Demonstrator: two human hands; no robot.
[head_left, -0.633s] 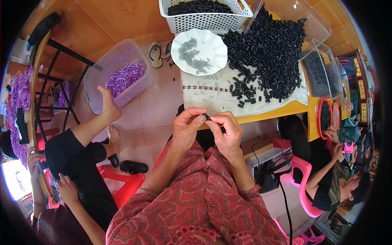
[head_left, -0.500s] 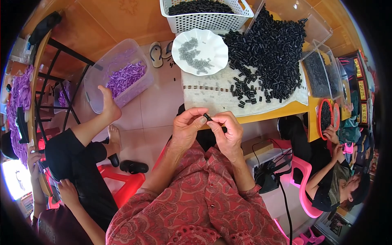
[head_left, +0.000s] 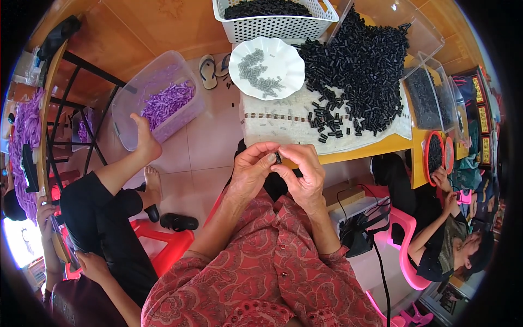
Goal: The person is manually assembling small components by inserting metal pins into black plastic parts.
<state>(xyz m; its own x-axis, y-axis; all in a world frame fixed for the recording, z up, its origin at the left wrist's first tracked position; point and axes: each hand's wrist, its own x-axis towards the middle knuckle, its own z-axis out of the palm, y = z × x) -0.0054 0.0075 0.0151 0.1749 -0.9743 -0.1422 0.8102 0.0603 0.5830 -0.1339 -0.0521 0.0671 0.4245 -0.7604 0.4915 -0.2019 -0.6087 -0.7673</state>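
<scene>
Between the fingertips of both hands, in front of the table edge, is a small black plastic piece (head_left: 278, 158). My left hand (head_left: 251, 170) pinches it between thumb and forefinger. My right hand (head_left: 303, 173) has its forefinger at the top of the piece, with the thumb lower down; the fingers partly cover it. Beyond the hands, a pile of similar black pieces (head_left: 365, 76) spreads over a white cloth (head_left: 272, 136). A white scalloped plate (head_left: 291, 68) on the cloth holds small clear pieces (head_left: 253, 71).
A white perforated basket (head_left: 278, 31) of black pieces stands at the back. Clear bins (head_left: 427, 98) stand at right. On the floor at left is a clear tub (head_left: 122, 117) with purple pieces. People sit on both sides, near red (head_left: 174, 248) and pink stools (head_left: 406, 245).
The black piece has turned more upright in my fingertips. My right forefinger has moved up over its top end. Both hands stay in nearly the same place.
</scene>
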